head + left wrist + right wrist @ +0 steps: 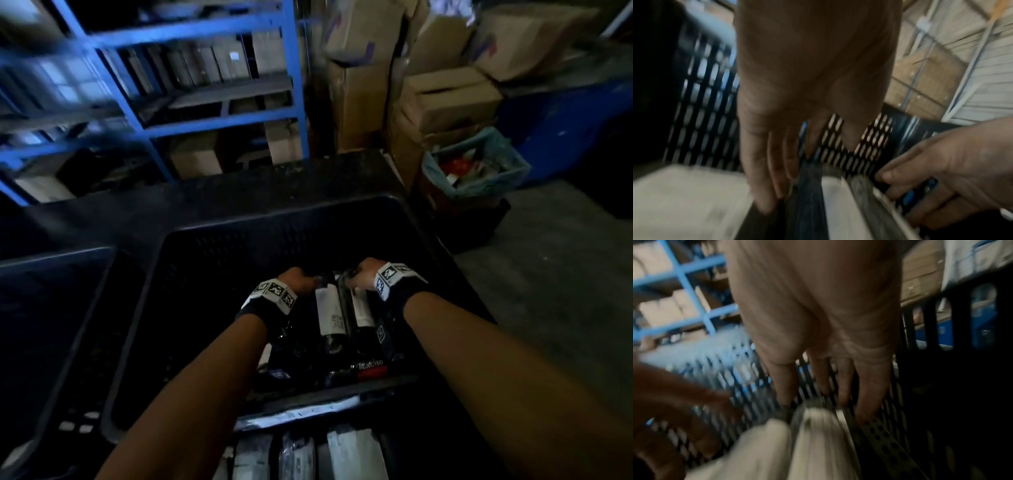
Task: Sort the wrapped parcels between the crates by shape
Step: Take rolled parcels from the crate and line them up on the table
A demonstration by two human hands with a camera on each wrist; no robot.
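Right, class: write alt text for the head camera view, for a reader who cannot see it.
Two bare hands, left hand and right hand, reach into a black perforated crate onto long wrapped parcels lying side by side. Blue shelving and stacked cardboard boxes stand behind in a dim storeroom.

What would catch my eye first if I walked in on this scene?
Two bare forearms with checker-marked wristbands reach into a big black perforated plastic crate at the centre. There the left hand and right hand meet over two long black-wrapped parcels with white labels, lying side by side. Behind stand blue metal shelving on the left and stacked brown cardboard boxes on the right.
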